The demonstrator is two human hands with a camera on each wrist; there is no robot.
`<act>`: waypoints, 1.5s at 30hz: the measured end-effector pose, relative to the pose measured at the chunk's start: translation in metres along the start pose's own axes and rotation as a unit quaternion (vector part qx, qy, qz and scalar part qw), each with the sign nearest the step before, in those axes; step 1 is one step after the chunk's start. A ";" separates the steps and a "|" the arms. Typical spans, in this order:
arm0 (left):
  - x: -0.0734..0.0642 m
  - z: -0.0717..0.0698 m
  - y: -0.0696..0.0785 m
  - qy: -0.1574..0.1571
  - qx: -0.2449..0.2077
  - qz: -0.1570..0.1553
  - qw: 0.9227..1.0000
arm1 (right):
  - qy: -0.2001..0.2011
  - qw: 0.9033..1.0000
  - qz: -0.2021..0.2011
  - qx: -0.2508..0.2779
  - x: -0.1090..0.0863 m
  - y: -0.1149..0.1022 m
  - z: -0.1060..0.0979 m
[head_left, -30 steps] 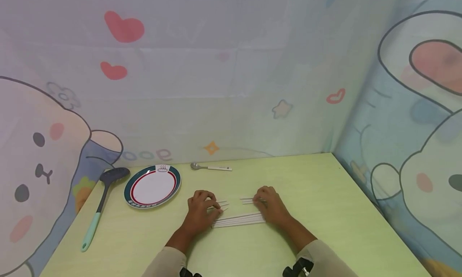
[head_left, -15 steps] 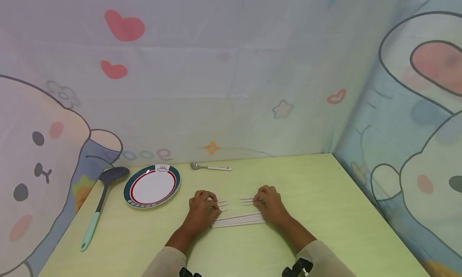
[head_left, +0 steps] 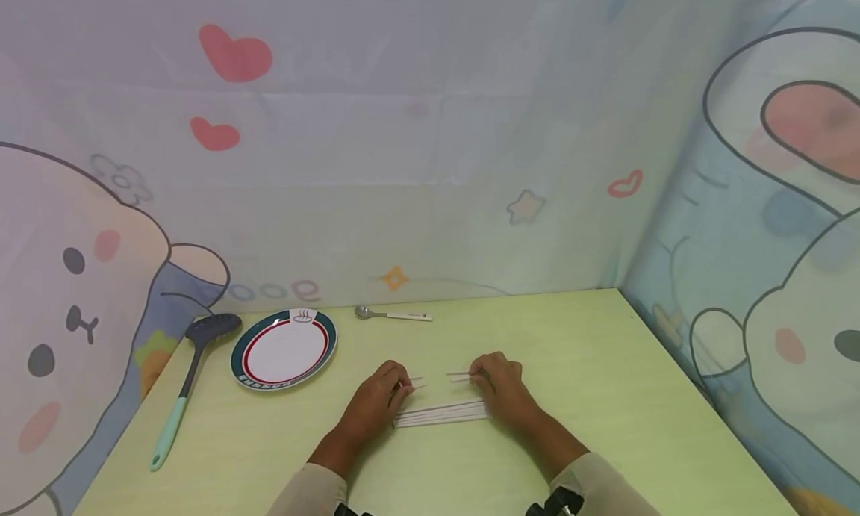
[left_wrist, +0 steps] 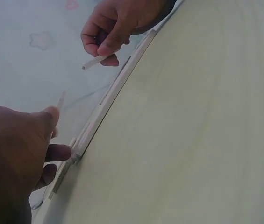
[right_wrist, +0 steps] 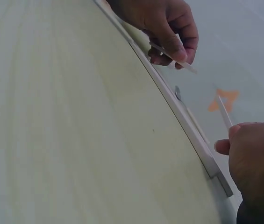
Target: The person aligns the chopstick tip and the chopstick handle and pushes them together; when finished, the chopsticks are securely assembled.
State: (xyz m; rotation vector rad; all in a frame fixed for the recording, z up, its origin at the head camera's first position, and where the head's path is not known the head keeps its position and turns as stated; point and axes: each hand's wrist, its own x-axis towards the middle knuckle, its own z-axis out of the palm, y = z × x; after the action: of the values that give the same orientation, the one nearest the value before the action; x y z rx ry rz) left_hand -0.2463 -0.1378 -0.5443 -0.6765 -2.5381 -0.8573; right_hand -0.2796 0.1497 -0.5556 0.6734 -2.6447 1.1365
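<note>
"Checking the grip first: what do the fingers (head_left: 395, 374) hold?"

"The left hand (head_left: 373, 402) pinches a thin white stick (right_wrist: 189, 67), the right hand (head_left: 502, 387) pinches a second stick (left_wrist: 94, 61); I can't tell whether either holds more."

"And the others?"

"A row of white sticks (head_left: 440, 414) lies on the desk (head_left: 605, 396), nearer the person, between the hands."

"Any advice?"

"Pinch lightly, enough to stop rolling; something this thin may bend or snap. I'd hold the facing tips level across their gap, with both wrists clear of the row."
</note>
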 end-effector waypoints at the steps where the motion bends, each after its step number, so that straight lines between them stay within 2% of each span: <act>1: 0.000 0.000 0.001 -0.002 0.002 -0.005 1.000 | -0.001 1.000 0.002 -0.001 -0.001 -0.003 0.000; 4: -0.001 0.000 0.002 -0.006 0.011 -0.016 1.000 | -0.004 1.000 -0.007 -0.019 -0.004 -0.011 0.001; 6: -0.001 0.000 0.002 -0.008 0.013 -0.012 1.000 | -0.006 1.000 -0.013 -0.026 -0.005 -0.015 0.002; 10: -0.001 0.001 0.001 -0.004 -0.004 0.024 1.000 | -0.009 0.999 -0.024 -0.024 -0.007 -0.021 0.003; 14: -0.001 0.002 0.002 0.007 -0.027 0.068 0.997 | -0.008 0.998 -0.054 -0.019 -0.008 -0.021 0.005; 19: 0.000 0.001 0.004 0.013 -0.048 0.090 0.995 | -0.010 0.996 -0.083 -0.016 -0.009 -0.021 0.008; 26: 0.000 0.001 0.004 0.011 -0.059 0.092 0.994 | -0.011 0.995 -0.096 -0.019 -0.010 -0.025 0.008; 30: -0.001 0.000 0.005 -0.002 -0.060 0.081 0.995 | -0.014 0.995 -0.100 -0.017 -0.010 -0.026 0.007; 33: -0.001 -0.002 0.007 -0.010 -0.042 0.069 0.997 | -0.017 0.994 -0.110 -0.005 -0.009 -0.026 0.007; 38: -0.001 -0.003 0.009 -0.009 0.010 0.069 0.998 | -0.011 0.987 -0.157 0.013 -0.008 -0.025 0.009; 41: -0.001 -0.003 0.009 -0.015 0.002 0.069 0.998 | 0.007 0.983 -0.179 0.031 -0.008 -0.023 0.011; 45: 0.000 -0.002 0.008 -0.022 -0.051 0.070 0.996 | 0.013 0.980 -0.175 0.088 -0.007 -0.020 0.011</act>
State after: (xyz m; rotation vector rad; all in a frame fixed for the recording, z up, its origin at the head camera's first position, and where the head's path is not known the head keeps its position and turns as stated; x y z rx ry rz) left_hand -0.2417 -0.1335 -0.5386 -0.9043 -2.4638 -0.9377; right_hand -0.2634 0.1315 -0.5528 1.0971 -2.2955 1.2647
